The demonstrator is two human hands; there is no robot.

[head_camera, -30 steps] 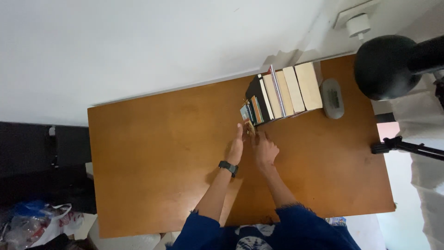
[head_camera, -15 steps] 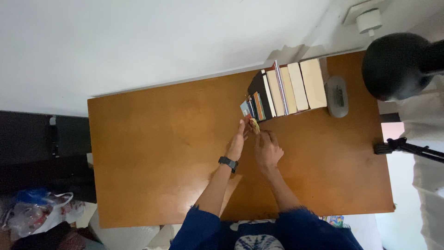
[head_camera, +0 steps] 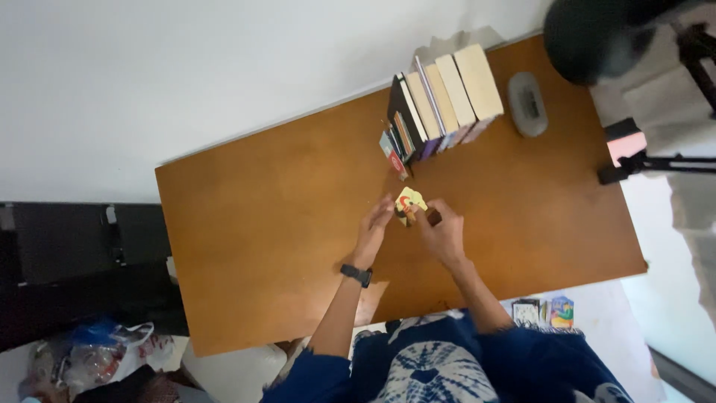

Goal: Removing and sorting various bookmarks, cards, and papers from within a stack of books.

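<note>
A brown wooden desk (head_camera: 261, 224) is being viewed from above, filling the middle of the frame against a white wall. Near the centre of the frame, a small pale yellow card with red and dark markings (head_camera: 409, 201) is being held just above the desk between both hands. The left hand (head_camera: 374, 224), with a black watch on its wrist, is being pressed to the card's left edge, fingers together and pinching. The right hand (head_camera: 441, 233) is being closed on the card's lower right side, fingers curled around it. The card is being kept at the fingertips of both hands, toward the top of the frame from the palms, so neither hand is clearly the nearer. Its long axis cannot be told at this size.

Toward the upper right of the frame from the card, well apart from it, a row of upright books with cream page edges and dark covers (head_camera: 440, 104) is being stood on the desk, with several thin colourful booklets (head_camera: 395, 149) leaning at its near end. A grey oval case (head_camera: 527, 104) is lying just to the right of the books.
</note>
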